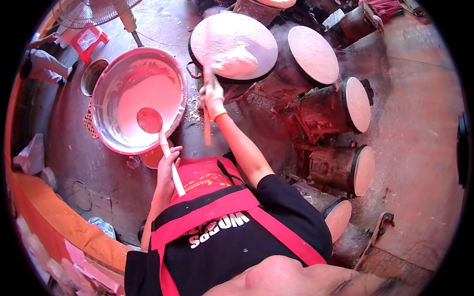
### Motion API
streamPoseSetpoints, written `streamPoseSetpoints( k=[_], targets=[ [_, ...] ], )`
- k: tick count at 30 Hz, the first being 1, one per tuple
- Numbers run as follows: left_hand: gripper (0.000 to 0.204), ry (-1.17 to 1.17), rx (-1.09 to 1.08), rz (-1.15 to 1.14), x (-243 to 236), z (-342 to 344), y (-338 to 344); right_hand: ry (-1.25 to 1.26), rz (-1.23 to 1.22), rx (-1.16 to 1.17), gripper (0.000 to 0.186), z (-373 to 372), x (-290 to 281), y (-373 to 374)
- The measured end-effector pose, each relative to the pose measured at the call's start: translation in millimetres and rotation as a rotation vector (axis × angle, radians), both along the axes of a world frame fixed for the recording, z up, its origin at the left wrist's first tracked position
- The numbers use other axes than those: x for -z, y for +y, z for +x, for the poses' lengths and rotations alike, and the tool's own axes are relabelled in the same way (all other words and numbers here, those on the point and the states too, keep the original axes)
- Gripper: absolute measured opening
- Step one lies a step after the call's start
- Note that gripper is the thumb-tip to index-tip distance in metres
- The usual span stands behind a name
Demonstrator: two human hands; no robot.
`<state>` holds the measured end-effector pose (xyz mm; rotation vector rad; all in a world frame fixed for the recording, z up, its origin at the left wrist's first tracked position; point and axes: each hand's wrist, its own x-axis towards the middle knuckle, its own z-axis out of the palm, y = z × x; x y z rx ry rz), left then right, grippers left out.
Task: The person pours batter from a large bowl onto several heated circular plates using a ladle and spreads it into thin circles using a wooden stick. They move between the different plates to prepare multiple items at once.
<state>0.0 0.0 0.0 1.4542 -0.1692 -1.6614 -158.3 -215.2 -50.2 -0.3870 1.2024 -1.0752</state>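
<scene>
My left hand [169, 166] is closed round the pale handle of a ladle [149, 121]. The ladle's bowl is over the pale batter [157, 96] inside a large round basin [96, 111] at the left. My right hand [212, 96] grips a long, thin wooden stick [207, 129], whose far part is blurred by motion. That far part reaches across a big round griddle [269, 47] at the front edge. A thick heap of batter [237, 62] lies on the griddle, with a thinner coat spread towards its left and far side.
Several drum-shaped stoves with pale round tops, such as a near one [358, 104], curve along the right. A pedestal fan [89, 12] and a red stool [90, 43] stand at the far left, near another person's legs [47, 66]. A metal pot [94, 76] sits beside the basin.
</scene>
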Motion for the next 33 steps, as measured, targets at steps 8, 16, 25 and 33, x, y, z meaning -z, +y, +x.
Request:
streamPoseSetpoints(
  k=[8,16,25,33],
  targets=[
    [0.021,-0.006,-0.011,0.016,-5.2,-35.0,-9.5,0.031,0.003,-0.107,0.031,-150.0,15.8,48.1],
    [0.023,0.001,0.046,-0.015,-2.9,-103.6,-57.2,0.044,-0.047,-0.447,0.042,-179.3,-1.1,28.5],
    [0.027,-0.028,0.035,0.004,-2.4,-163.5,-81.7,0.019,0.018,-0.433,0.039,-328.5,3.8,-34.9],
    [0.021,0.035,-0.049,0.003,-13.4,-193.1,-104.7,0.538,-0.137,-0.56,0.038,-263.8,-29.8,-101.7]
  ],
)
